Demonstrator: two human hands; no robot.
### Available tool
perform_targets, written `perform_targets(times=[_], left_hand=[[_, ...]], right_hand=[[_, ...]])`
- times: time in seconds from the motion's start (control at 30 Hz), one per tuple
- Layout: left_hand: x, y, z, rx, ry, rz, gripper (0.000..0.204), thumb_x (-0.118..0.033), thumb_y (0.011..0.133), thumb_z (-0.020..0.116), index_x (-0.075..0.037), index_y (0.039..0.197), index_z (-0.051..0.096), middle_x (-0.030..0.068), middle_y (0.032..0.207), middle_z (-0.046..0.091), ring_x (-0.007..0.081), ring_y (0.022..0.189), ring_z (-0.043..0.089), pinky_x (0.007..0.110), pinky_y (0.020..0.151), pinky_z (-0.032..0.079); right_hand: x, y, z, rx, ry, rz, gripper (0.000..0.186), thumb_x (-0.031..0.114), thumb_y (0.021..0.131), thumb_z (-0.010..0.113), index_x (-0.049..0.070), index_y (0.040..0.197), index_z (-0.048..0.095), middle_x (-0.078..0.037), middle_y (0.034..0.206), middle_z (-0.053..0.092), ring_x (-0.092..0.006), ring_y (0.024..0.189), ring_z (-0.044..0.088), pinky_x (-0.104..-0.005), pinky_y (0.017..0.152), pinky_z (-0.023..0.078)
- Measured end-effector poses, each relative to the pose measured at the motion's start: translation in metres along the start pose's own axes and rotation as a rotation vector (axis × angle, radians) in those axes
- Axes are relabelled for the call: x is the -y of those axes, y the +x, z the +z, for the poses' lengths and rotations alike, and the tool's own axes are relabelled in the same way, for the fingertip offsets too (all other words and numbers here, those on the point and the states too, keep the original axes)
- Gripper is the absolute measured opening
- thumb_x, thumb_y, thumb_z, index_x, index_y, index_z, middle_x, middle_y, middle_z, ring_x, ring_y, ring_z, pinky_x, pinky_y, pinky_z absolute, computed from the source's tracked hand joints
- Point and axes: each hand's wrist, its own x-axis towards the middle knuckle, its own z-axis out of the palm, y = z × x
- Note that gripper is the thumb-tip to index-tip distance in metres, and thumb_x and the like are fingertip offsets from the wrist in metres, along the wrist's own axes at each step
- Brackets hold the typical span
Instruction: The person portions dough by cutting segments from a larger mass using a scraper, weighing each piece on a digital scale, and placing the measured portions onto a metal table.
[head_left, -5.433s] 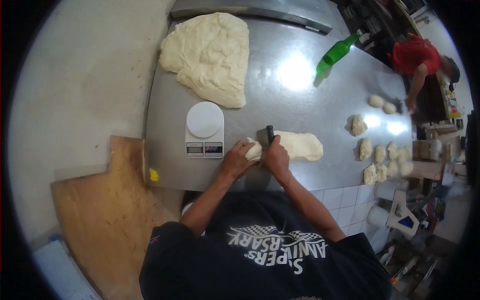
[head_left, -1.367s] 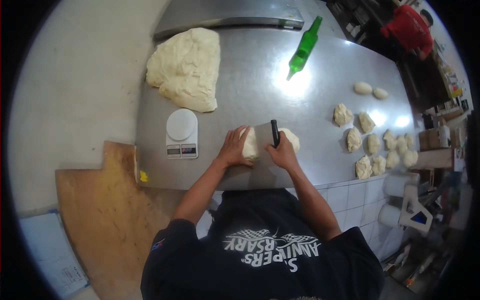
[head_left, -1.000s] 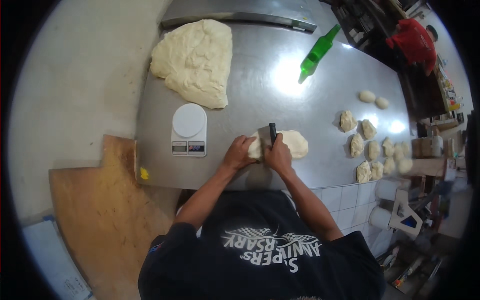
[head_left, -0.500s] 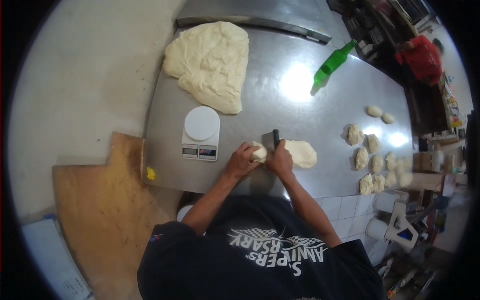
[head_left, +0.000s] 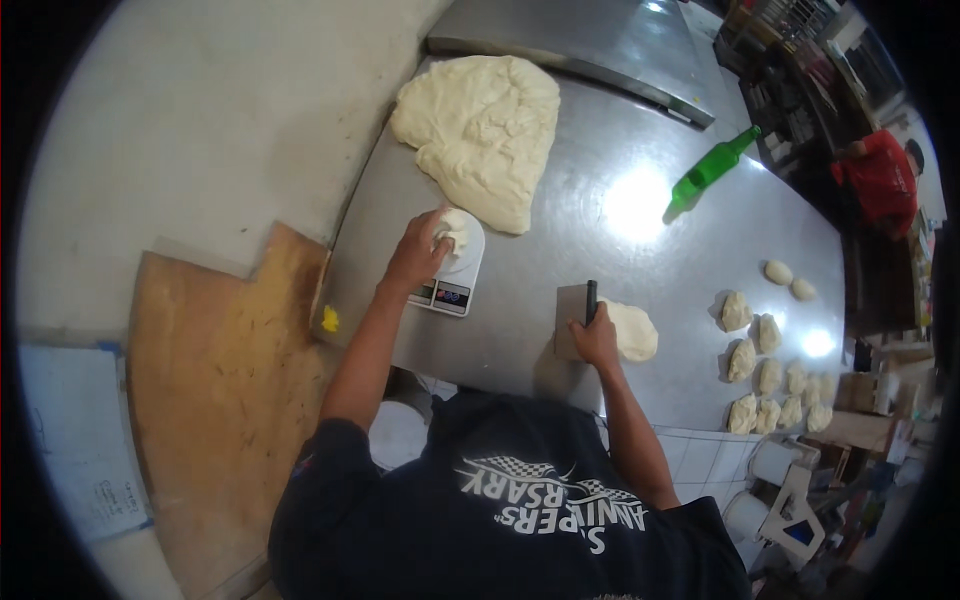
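Dough piece (head_left: pixel 456 232) is on the round plate of the white scale (head_left: pixel 468 274), and from where I stand it looks soft and rather light, perhaps a little sticky, so I think it would dent under a hard pinch; better to take it from its sides with a loosely cupped hand. The left hand (head_left: pixel 418 250) has fingers and thumb bent around its left side, though how firmly they press I cannot tell. Half a second ago this hand held the piece beside the scraper (head_left: pixel 571 312); now it has carried it across to the scale. The right hand (head_left: pixel 598 340) stays near the flat dough slab (head_left: pixel 633 333), its fingers closed on the scraper's black handle. Farther out on the steel table (head_left: pixel 540 270), the big dough mass (head_left: pixel 485 130) lies behind the scale, and the green bottle (head_left: pixel 712 172) lies on its side as before
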Motion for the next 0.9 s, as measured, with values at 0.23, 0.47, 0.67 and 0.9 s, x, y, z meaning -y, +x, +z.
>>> perform_targets(times=[0.23,0.47,0.67,0.9], left_hand=[[-0.062,-0.021,0.050,-0.353,0.513,-0.008,0.067,0.000,0.085,0.059,-0.010,0.151,0.053,0.0240,0.158,0.039,0.0523,0.142,0.033,0.056,0.121,0.029],[-0.134,-0.095,0.181,0.348,-0.136,0.123,0.026,-0.011,0.084,0.064,-0.001,0.107,0.068,0.0224,0.111,0.071,0.0408,0.111,0.065,0.051,0.100,0.050],[-0.121,-0.106,0.232,0.163,-0.056,0.150,0.017,-0.020,0.086,0.072,-0.006,0.094,0.068,0.0162,0.095,0.073,0.0378,0.093,0.070,0.047,0.083,0.055],[-0.118,-0.114,0.191,0.213,-0.353,0.086,0.025,-0.032,0.090,0.077,-0.009,0.101,0.077,0.0131,0.085,0.075,0.0335,0.078,0.072,0.043,0.069,0.056]], right_hand=[[-0.011,0.000,-0.020,0.095,0.433,0.081,0.042,0.024,0.088,0.080,-0.002,0.114,0.060,-0.017,0.095,0.072,-0.0279,0.086,0.071,-0.0413,0.077,0.057],[-0.023,-0.021,-0.048,0.286,1.035,0.307,0.038,0.018,0.094,0.077,0.003,0.126,0.063,-0.006,0.105,0.072,-0.0152,0.088,0.069,-0.0332,0.080,0.057],[0.006,-0.043,-0.068,0.173,0.651,0.046,0.037,0.017,0.092,0.079,0.001,0.121,0.063,-0.009,0.108,0.073,-0.0181,0.092,0.069,-0.0347,0.083,0.057],[-0.021,-0.044,-0.075,0.160,0.228,-0.195,0.037,0.013,0.086,0.081,-0.003,0.112,0.059,-0.021,0.096,0.072,-0.0289,0.088,0.071,-0.0403,0.080,0.056]])
